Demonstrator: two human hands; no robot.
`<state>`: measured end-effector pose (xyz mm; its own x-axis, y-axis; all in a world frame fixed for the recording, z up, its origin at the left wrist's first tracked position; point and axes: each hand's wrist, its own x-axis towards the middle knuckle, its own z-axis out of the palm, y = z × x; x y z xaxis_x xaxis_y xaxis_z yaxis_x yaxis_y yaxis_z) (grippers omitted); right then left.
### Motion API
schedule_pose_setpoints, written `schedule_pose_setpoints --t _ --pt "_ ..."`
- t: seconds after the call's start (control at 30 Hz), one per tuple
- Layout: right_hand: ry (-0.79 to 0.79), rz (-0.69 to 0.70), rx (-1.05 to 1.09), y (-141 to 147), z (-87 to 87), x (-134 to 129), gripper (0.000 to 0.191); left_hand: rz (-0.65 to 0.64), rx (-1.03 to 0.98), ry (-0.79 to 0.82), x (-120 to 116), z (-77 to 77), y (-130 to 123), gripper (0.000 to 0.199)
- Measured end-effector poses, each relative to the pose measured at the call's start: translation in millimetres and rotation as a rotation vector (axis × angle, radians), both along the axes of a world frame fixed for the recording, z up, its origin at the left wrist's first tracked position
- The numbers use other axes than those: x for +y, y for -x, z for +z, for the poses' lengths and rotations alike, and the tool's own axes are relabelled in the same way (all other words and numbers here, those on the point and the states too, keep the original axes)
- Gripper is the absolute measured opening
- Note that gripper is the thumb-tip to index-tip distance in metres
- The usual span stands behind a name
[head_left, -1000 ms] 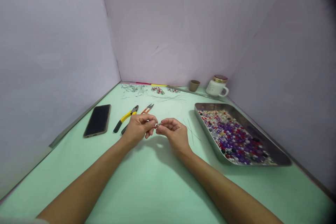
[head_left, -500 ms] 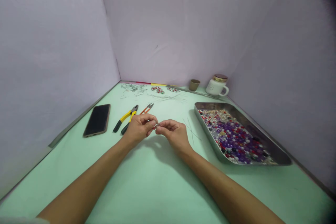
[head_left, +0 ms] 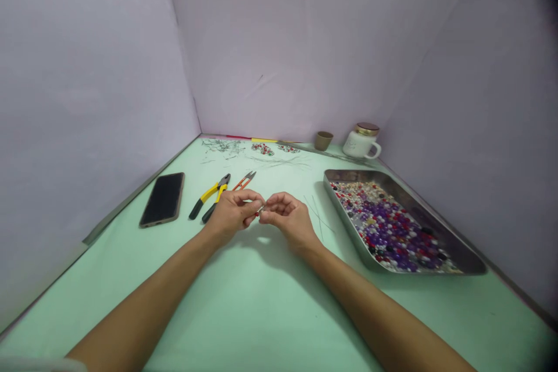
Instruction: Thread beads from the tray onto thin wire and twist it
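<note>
Over the middle of the table, my left hand [head_left: 233, 213] pinches a tiny beaded piece [head_left: 258, 213] between thumb and fingers. Red and pale silvery bits of it show at the fingertips; its full shape is too small to make out. My right hand [head_left: 288, 218] faces it with curled fingers, its thumb and forefinger at the other side of the piece. Just beyond my left hand lie yellow-and-black pliers [head_left: 212, 195] and orange-handled thread snips [head_left: 244, 180], both partly covered by that hand.
At the right stands a metal tray [head_left: 349, 229] of mixed beads. A phone [head_left: 163, 200] lies at the left. Thin wires [head_left: 320, 218] lie between my right hand and the tray. Farther back are wire pieces [head_left: 223, 147], beaded items [head_left: 263, 149], a small cup [head_left: 323, 140] and a lidded mug [head_left: 361, 143].
The fingertips of my right hand have lifted slightly apart, so more of the small piece shows. My left hand keeps its pinch. The whole view has shifted very slightly.
</note>
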<state>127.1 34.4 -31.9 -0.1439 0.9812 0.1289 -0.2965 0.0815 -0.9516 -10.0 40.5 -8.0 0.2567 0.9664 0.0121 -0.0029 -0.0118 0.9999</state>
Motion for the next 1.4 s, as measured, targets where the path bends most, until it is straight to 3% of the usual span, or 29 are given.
schedule_pose_setpoints --t 0.13,0.27,0.43,0.7,0.9,1.4 --pt "-0.082 -0.007 -0.026 -1 0.7 0 0.031 -0.034 -0.046 -0.078 -2 0.1 -2 0.014" --pt "-0.047 0.031 -0.055 -1 2.5 0 0.036 -0.074 0.015 -0.198 -4 3.8 -3 0.014" --pt "-0.04 0.023 -0.057 -1 2.3 1 0.031 -0.02 0.133 -0.261 -5 8.6 -3 0.014" --pt "-0.117 -0.181 -0.214 -6 2.7 1 0.032 0.173 0.138 -0.17 -4 8.5 0 0.016" --pt "-0.264 -0.27 -0.319 -6 -2.9 0 0.03 0.106 0.247 -0.124 -9 10.5 -5 0.018" --pt "-0.51 -0.405 -0.553 -3 -8.5 -6 0.029 0.221 0.343 -0.138 -16 13.1 -12 0.014"
